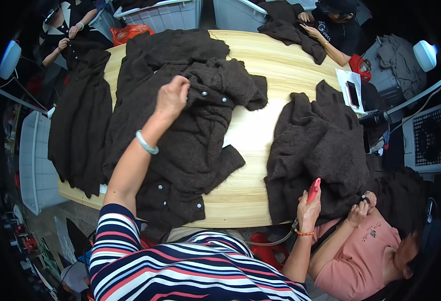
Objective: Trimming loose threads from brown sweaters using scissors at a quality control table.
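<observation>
A dark brown knitted cardigan [180, 135] lies spread in front of me, with pale round buttons [224, 100] on its upper part and more near its lower edge. Over its upper part is my left hand [172, 98], closed with fingertips pinched together; whatever is between them is too small to make out. My right hand [308, 210] grips a red air gun [314, 190] whose tip points up. A thin hose [270, 243] runs to that hand from the left. The red tip overlaps another dark knitted garment [315, 145] on the right side of the table.
More dark garments lie on the wooden table [250, 175] at far left [80, 125] and at the back. Three co-workers sit around it, one close to my right in a pink top [361, 251]. Lamps [425, 55] flank the table; grey bins [165, 15] stand behind. A phone [353, 94] lies at right.
</observation>
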The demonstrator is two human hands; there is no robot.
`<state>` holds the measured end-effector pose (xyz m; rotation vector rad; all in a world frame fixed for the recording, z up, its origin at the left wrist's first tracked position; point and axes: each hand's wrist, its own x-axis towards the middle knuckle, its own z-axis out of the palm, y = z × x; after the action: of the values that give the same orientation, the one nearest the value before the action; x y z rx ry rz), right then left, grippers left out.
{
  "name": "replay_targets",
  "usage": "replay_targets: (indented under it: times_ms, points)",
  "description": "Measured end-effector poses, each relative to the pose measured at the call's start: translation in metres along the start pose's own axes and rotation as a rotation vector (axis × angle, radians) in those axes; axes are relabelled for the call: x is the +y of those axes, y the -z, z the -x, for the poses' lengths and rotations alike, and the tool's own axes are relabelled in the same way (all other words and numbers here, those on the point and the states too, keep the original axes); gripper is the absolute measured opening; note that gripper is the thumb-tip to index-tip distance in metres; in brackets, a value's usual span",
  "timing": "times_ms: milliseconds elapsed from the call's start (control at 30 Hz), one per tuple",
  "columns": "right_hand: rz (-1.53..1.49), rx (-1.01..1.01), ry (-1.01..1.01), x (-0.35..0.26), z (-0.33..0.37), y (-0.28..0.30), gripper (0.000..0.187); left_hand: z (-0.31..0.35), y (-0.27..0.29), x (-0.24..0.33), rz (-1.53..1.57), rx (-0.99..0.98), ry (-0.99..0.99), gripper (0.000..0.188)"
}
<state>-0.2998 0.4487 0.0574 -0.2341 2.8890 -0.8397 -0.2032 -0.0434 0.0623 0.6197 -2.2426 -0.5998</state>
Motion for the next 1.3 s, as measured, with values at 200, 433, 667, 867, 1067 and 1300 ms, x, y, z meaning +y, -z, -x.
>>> replay_targets:
  times_ms: [200,433,667,867,1067,1300]
  points:
    - [0.022,-0.166,-0.075,-0.023,0.036,0.003,0.048,-0.008,0.117,0.025,-0.039,0.288,-0.016,0.006]
    - [-0.475,-0.033,-0.105,-0.003,0.049,-0.019,0.046,0.112,0.17,-0.02,-0.647,-0.168,0.478,0.045]
    - [-0.65,-0.005,-0.139,-0.021,0.065,-0.043,0.041,0.105,0.1,-0.018,-0.605,-0.195,0.262,0.056]
    - [-0.898,-0.03,-0.578,0.026,0.09,-0.084,0.039,0.047,0.036,-0.02,-0.219,-0.276,0.207,0.046]
    - [-0.848,0.067,-0.607,0.028,0.139,-0.1,0.038,0.003,0.011,-0.005,0.492,-0.177,0.253,0.023]
    - [-0.748,-0.071,-0.8,0.029,0.145,-0.115,0.026,-0.034,0.075,0.061,0.725,0.049,0.409,0.024]
